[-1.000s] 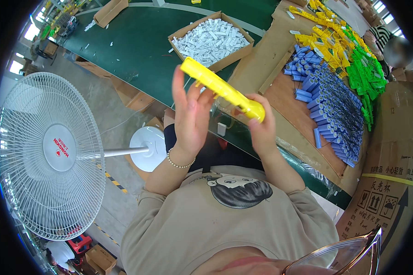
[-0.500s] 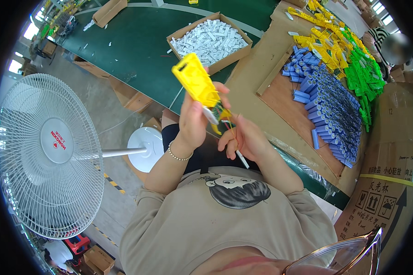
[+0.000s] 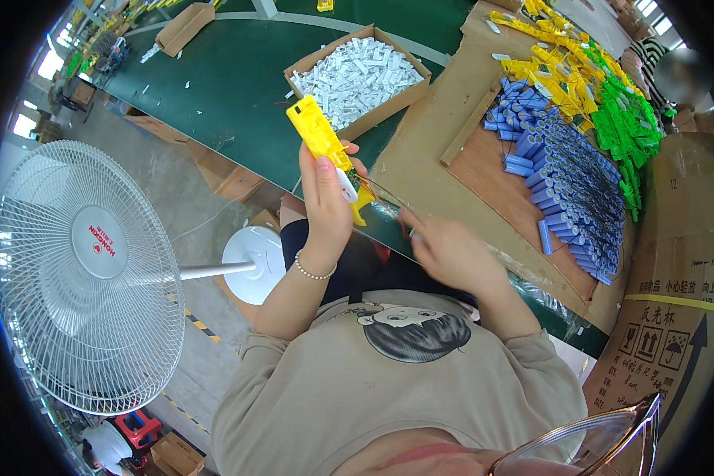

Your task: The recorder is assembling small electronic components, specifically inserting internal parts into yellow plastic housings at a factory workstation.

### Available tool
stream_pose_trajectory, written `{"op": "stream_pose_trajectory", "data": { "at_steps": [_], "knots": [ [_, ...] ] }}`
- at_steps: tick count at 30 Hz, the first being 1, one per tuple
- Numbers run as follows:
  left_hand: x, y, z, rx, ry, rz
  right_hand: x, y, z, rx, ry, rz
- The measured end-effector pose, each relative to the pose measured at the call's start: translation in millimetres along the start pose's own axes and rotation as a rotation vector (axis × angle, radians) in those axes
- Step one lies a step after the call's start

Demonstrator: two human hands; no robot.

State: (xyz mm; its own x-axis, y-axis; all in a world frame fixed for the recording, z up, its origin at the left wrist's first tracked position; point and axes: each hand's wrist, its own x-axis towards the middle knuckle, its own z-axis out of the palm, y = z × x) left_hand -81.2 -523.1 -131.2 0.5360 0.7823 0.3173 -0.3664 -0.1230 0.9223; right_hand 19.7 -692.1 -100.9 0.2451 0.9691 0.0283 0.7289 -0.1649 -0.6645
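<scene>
My left hand is closed around a yellow plastic casing, which tilts up and to the left above my lap. Against the casing's lower end sits a white oval plastic piece. A bit of green circuit board shows beside it, and a yellow flap hangs below. Thin wires stretch from there toward the fingertips of my right hand. That hand is curled with the fingers together and blurred at the tips; what it pinches cannot be made out.
A cardboard box of small white parts stands on the green table. On the right, cardboard carries blue cylindrical cells with wires, plus yellow and green casings. A white fan stands left; a large carton right.
My left hand has moved slightly left with the casing, which shows more of its side. My right hand has drawn away to the right; the white stick at its fingers no longer shows.
</scene>
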Motion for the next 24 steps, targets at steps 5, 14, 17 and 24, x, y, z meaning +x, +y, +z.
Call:
{"op": "stream_pose_trajectory", "data": {
  "at_steps": [5,14,17,24],
  "knots": [
    [1.2,-4.3,-3.6,0.189,0.03,0.116,-9.3,-14.2,-0.9,0.065,-0.159,-0.052],
    [-19.3,0.5,-7.5,-0.352,-0.646,-0.583,-0.4,20.6,-38.5,0.361,0.9,-0.004],
    [-32.3,3.7,7.7,-0.425,-0.69,-0.642,7.4,26.9,-10.5,0.925,0.842,-0.044],
    [-44.1,-13.8,10.0,-0.327,-0.513,-0.532,4.1,27.8,-19.3,1.664,0.162,0.18]
  ]
}}
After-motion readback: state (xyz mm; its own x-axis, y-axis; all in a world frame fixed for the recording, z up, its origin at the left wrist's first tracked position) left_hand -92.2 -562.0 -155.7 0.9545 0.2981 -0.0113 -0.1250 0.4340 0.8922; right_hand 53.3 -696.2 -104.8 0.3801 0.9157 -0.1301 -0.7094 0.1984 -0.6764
